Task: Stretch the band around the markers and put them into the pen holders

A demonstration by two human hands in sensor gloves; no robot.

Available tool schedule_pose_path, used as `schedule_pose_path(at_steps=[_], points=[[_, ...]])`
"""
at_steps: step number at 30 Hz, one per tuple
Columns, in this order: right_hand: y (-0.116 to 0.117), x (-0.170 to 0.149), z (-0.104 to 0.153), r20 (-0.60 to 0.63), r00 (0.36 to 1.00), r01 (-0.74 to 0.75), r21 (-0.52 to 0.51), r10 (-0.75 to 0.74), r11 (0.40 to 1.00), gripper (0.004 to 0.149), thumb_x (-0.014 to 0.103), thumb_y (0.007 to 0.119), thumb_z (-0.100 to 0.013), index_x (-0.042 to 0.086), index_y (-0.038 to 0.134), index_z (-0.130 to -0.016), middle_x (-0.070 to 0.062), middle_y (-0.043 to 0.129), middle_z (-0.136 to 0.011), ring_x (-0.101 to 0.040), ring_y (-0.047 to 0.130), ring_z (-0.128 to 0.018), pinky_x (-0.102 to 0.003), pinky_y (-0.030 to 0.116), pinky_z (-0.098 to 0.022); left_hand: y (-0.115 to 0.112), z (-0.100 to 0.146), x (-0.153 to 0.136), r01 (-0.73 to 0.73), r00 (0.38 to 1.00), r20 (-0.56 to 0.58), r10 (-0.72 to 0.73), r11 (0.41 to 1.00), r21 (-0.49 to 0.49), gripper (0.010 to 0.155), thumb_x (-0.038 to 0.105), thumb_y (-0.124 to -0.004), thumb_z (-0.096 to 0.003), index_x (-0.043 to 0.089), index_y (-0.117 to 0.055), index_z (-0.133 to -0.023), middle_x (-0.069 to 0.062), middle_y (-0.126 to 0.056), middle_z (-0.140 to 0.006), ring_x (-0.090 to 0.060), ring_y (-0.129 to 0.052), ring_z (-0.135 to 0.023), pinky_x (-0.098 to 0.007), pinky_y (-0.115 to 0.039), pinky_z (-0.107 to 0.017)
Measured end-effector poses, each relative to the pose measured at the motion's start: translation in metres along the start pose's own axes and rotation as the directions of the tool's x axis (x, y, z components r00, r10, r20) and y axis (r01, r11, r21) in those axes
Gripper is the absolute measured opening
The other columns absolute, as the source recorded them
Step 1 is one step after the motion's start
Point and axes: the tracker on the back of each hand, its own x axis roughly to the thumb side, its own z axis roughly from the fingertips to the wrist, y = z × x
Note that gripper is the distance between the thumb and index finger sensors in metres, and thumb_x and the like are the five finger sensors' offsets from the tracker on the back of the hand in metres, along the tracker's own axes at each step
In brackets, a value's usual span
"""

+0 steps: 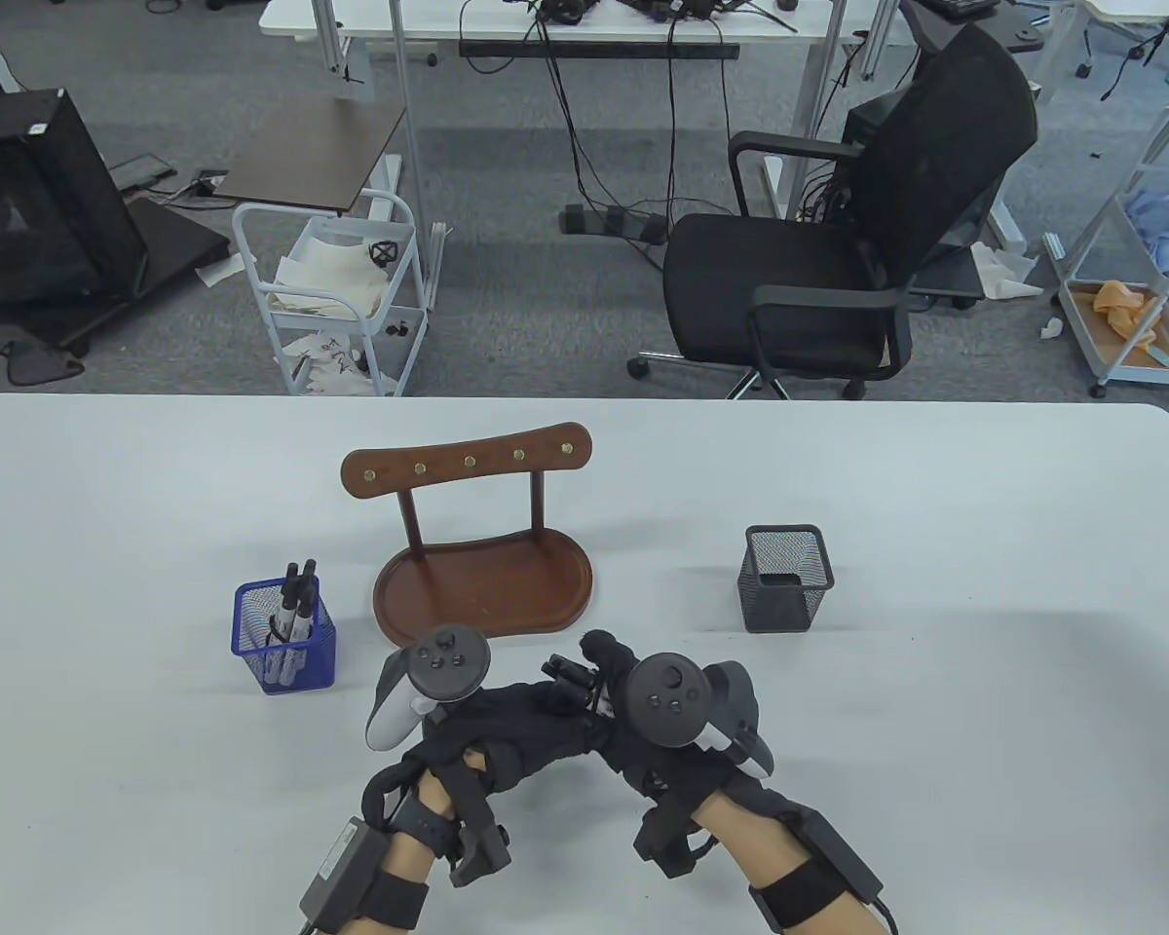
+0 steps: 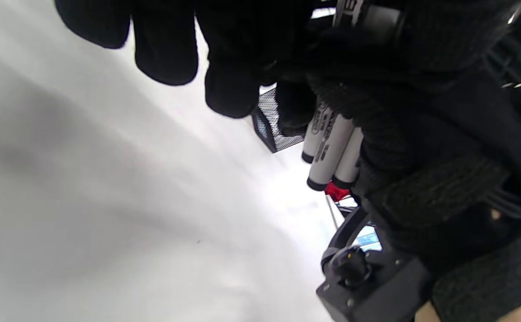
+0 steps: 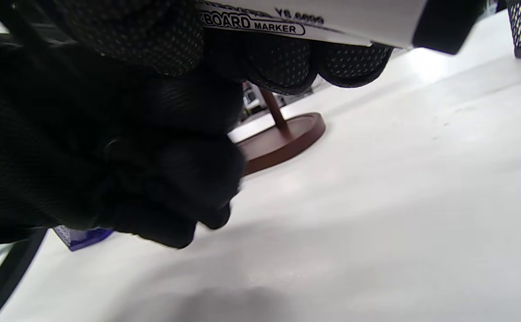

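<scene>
Both hands, left hand (image 1: 507,726) and right hand (image 1: 643,740), gripping a bundle of markers (image 2: 332,150) above the table (image 1: 935,730), blue pen holder (image 1: 284,633) holding more markers, black pen holder (image 1: 785,578) standing apart

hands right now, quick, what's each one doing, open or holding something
Left hand: gripping the bundle of markers.
Right hand: fingers curled round the same markers.
</scene>
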Motion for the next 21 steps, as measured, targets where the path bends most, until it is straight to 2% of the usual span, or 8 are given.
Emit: schedule_pose_path(at_steps=[1,5,9,11,13,15,18,21], points=[[0.000,-0.001,0.000,0.012,1.000,0.012,0.006,-0.012,1.000,0.078,0.035,0.083,-0.052,0.025,0.027,-0.105,0.003,0.072,-0.094,-0.018,0.096,-0.065,-0.046,0.083,-0.063,-0.001,-0.001,0.000,0.005,1.000,0.016,-0.005,1.000,-0.008,0.071,0.067,-0.073,-0.0582,0.009,-0.079,-0.099,-0.011,-0.096,-0.094,-0.048,-0.077,-0.098,-0.072,-0.056,-0.073],[-0.001,-0.008,-0.004,-0.004,0.982,0.187,0.095,-0.188,0.978,0.075,0.033,0.084,-0.052,0.024,0.031,-0.105,0.001,0.068,-0.096,-0.018,0.096,-0.065,-0.046,0.084,-0.063,0.002,0.000,-0.001,-0.025,0.999,0.021,0.025,1.000,0.006,0.067,0.066,-0.071,-0.0596,0.010,-0.084,-0.094,-0.009,-0.099,-0.087,-0.046,-0.080,-0.094,-0.072,-0.057,-0.072],[0.002,-0.021,-0.009,-0.045,0.923,0.383,0.209,-0.382,0.900,0.074,0.031,0.085,-0.051,0.021,0.036,-0.105,-0.001,0.066,-0.097,-0.018,0.096,-0.066,-0.046,0.084,-0.062,0.006,0.003,-0.004,-0.027,0.999,0.022,0.026,0.999,0.034,0.063,0.063,-0.065,-0.0610,0.011,-0.089,-0.088,-0.008,-0.102,-0.080,-0.044,-0.083,-0.090,-0.071,-0.057,-0.072],[0.005,-0.031,-0.012,-0.073,0.872,0.485,0.261,-0.484,0.835,0.074,0.031,0.086,-0.051,0.020,0.037,-0.105,-0.002,0.066,-0.097,-0.018,0.096,-0.066,-0.046,0.085,-0.061,0.007,0.005,-0.005,-0.055,0.998,0.036,0.053,0.997,0.049,0.060,0.060,-0.063,-0.0622,0.012,-0.090,-0.087,-0.008,-0.103,-0.080,-0.044,-0.083,-0.090,-0.071,-0.056,-0.073],[0.008,-0.042,-0.016,-0.106,0.790,0.601,0.328,-0.603,0.729,0.076,0.029,0.089,-0.050,0.019,0.038,-0.106,-0.003,0.065,-0.098,-0.018,0.096,-0.066,-0.046,0.085,-0.061,0.010,0.007,-0.004,-0.047,0.998,0.039,0.044,0.994,0.096,0.055,0.056,-0.061,-0.0629,0.015,-0.091,-0.085,-0.007,-0.103,-0.078,-0.043,-0.083,-0.090,-0.070,-0.057,-0.073],[0.010,-0.053,-0.019,-0.140,0.721,0.678,0.346,-0.678,0.649,0.078,0.029,0.090,-0.050,0.018,0.037,-0.106,-0.004,0.064,-0.099,-0.018,0.096,-0.067,-0.046,0.086,-0.061,0.012,0.008,-0.003,-0.046,0.998,0.045,0.040,0.989,0.137,0.053,0.054,-0.059,-0.0636,0.017,-0.091,-0.084,-0.005,-0.103,-0.078,-0.042,-0.082,-0.091,-0.070,-0.056,-0.073],[0.013,-0.066,-0.021,-0.216,0.544,0.820,0.343,-0.811,0.458,0.079,0.029,0.091,-0.050,0.017,0.037,-0.107,-0.006,0.063,-0.100,-0.019,0.096,-0.067,-0.046,0.086,-0.061,0.011,0.008,0.001,-0.039,0.997,0.077,0.029,0.989,0.142,0.051,0.053,-0.058,-0.0636,0.020,-0.088,-0.088,-0.004,-0.100,-0.084,-0.043,-0.079,-0.094,-0.070,-0.054,-0.074],[0.016,-0.075,-0.022,-0.279,0.454,0.881,0.282,-0.846,0.380,0.080,0.030,0.091,-0.050,0.017,0.038,-0.107,-0.006,0.063,-0.100,-0.018,0.096,-0.066,-0.046,0.086,-0.060,0.007,0.008,0.006,-0.023,0.995,0.096,0.011,0.991,0.132,0.052,0.053,-0.057,-0.0634,0.022,-0.084,-0.095,-0.006,-0.096,-0.091,-0.045,-0.074,-0.097,-0.071,-0.051,-0.075]])
